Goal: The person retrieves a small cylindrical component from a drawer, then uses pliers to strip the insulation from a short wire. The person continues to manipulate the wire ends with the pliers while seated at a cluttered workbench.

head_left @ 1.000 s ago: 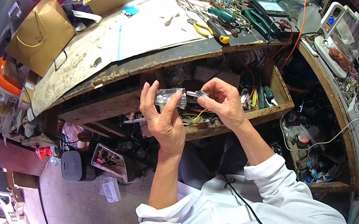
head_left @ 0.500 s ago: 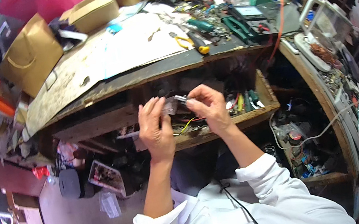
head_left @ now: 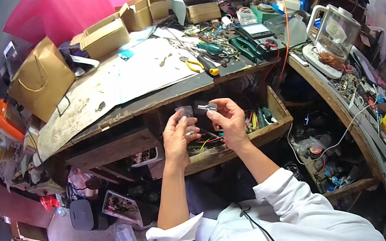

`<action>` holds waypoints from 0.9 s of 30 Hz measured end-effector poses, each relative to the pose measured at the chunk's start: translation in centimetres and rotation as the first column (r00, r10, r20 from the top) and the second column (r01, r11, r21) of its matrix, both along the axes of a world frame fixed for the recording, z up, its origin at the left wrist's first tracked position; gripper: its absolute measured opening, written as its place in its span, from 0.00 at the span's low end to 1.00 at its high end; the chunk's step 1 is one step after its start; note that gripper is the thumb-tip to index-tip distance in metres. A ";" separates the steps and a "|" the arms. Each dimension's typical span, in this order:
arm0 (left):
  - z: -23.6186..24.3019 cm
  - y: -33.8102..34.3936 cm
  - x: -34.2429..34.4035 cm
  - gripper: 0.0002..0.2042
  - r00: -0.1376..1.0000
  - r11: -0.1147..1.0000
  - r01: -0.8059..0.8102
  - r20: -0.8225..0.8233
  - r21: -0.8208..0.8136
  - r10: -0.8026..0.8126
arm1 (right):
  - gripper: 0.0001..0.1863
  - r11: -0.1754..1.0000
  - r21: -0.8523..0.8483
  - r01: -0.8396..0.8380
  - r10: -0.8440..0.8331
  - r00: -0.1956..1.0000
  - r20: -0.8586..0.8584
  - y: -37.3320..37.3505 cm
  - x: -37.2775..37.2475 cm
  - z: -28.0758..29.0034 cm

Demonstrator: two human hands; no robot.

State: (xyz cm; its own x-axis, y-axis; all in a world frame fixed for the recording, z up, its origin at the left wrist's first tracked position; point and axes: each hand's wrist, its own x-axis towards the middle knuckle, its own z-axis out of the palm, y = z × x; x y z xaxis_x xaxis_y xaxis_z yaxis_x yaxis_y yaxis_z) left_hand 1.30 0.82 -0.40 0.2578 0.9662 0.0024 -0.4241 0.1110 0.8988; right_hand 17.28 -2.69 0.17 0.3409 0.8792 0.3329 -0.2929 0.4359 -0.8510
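Over the open wooden drawer (head_left: 272, 130), both of my hands are raised with small things in the fingers. My left hand (head_left: 175, 141) is closed on a small clear plastic bag (head_left: 184, 111), whose top stands up above the fingertips. Between the thumb and fingers of my right hand (head_left: 232, 123) is a small silvery metal part with a short shaft (head_left: 205, 107); its exact kind is too small to make out. The two things are a little apart. Wires and hand tools with coloured handles (head_left: 260, 118) lie in the drawer, partly hidden by my hands.
Pliers with yellow handles (head_left: 190, 64), a green-handled tool (head_left: 243, 48) and small parts lie on the workbench (head_left: 149, 108). A paper bag (head_left: 41, 80) and cardboard boxes (head_left: 106, 36) stand at the back left. An orange cable (head_left: 286, 26) hangs at the right.
My right hand has turned the metal part more level. My left fingers have curled in, and the plastic bag now sticks up more. The view has shifted slightly.
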 end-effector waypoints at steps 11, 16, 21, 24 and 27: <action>0.0 -2.1 -2.4 0.16 0.994 0.993 0.106 -0.025 0.057 -0.105 | 0.16 0.994 -0.055 -0.100 0.106 0.986 0.126 -1.2 -0.9 0.0; 0.6 -2.0 -1.4 0.15 0.995 0.996 0.084 -0.062 0.002 -0.084 | 0.17 0.983 -0.083 -0.162 0.175 0.968 0.181 -1.4 -0.3 -0.1; 0.8 -2.0 -1.8 0.13 0.991 0.997 0.079 -0.112 0.006 -0.078 | 0.19 0.997 -0.058 -0.040 0.060 0.920 0.387 -0.1 -0.7 -1.2; 1.4 -2.5 -2.0 0.12 0.989 0.999 0.041 -0.140 0.021 -0.038 | 0.17 0.996 -0.070 -0.050 0.068 0.960 0.272 0.2 -1.2 -1.0; 1.2 -2.6 -1.6 0.10 0.981 0.996 0.055 -0.189 0.065 -0.042 | 0.13 0.995 -0.075 -0.061 0.078 0.967 0.243 0.1 -0.6 -1.1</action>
